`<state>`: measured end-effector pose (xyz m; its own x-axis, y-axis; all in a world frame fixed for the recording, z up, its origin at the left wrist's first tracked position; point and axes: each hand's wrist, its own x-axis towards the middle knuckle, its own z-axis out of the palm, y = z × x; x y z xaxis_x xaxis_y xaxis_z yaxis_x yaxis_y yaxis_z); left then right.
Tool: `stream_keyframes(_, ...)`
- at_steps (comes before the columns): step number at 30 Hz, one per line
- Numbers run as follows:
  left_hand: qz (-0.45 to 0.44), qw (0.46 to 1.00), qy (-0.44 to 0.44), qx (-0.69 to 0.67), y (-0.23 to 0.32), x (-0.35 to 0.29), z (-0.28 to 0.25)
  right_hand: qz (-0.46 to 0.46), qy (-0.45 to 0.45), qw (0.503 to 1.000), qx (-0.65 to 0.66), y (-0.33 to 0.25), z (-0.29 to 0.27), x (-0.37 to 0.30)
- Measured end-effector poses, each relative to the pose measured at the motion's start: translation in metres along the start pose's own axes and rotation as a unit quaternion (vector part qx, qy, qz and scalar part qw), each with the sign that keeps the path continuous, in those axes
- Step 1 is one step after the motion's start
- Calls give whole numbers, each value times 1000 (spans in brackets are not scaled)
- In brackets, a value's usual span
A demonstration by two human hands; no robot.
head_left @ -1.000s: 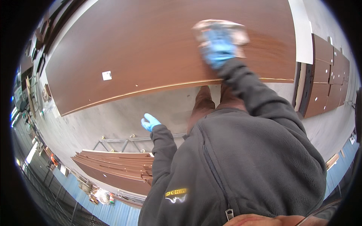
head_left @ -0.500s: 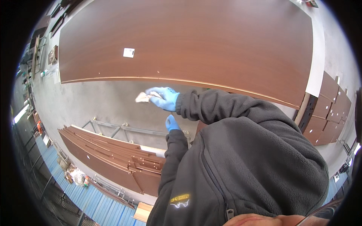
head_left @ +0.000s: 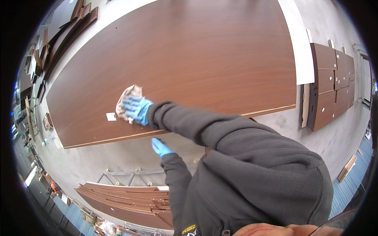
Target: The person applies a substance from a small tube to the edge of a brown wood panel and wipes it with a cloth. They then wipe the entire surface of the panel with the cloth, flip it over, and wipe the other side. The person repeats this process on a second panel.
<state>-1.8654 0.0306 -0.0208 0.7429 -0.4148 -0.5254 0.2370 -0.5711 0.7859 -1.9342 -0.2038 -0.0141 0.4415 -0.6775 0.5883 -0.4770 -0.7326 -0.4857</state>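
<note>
A large dark brown wood-grain panel [head_left: 204, 67] lies flat in front of me. My right hand [head_left: 136, 110], in a blue glove, presses a crumpled pale cloth [head_left: 125, 98] onto its surface. The fingers lie spread over the cloth, close to the panel's near edge. Just left of the cloth, a small white label [head_left: 111, 117] sticks to the panel. My left hand [head_left: 160, 147], gloved in blue too, hovers off that near edge and touches nothing I can see. Its visible fingers look stretched out; part of the hand is hidden from view.
Low on the left lies a stack of brown boards [head_left: 126, 200], beside a grey metal frame with wheels [head_left: 130, 173]. More labelled brown panels [head_left: 330, 80] are stacked at the right. Brown strips [head_left: 71, 37] lie at the far left, past the panel's edge.
My right hand has moved from off the panel's edge onto its surface, and the cloth now lies spread under it. My left hand has shifted left. The view has turned.
</note>
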Motion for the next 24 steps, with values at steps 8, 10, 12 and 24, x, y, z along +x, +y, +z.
stream_keyframes(8, -29, 990, 97, 93, 62, 64, 30, 224, -22, 923, -312, 173, -365, -211)
stream_keyframes(10, -75, 990, 57, 103, 66, 81, 28, 365, 37, 864, -345, 196, -450, -281)
stream_keyframes(12, -2, 990, 82, 113, 57, 88, 27, 335, 133, 829, -428, 198, -485, -325)
stream_keyframes(24, -241, 890, -362, -135, 70, 175, -84, 309, 89, 862, -390, 199, -249, -72)
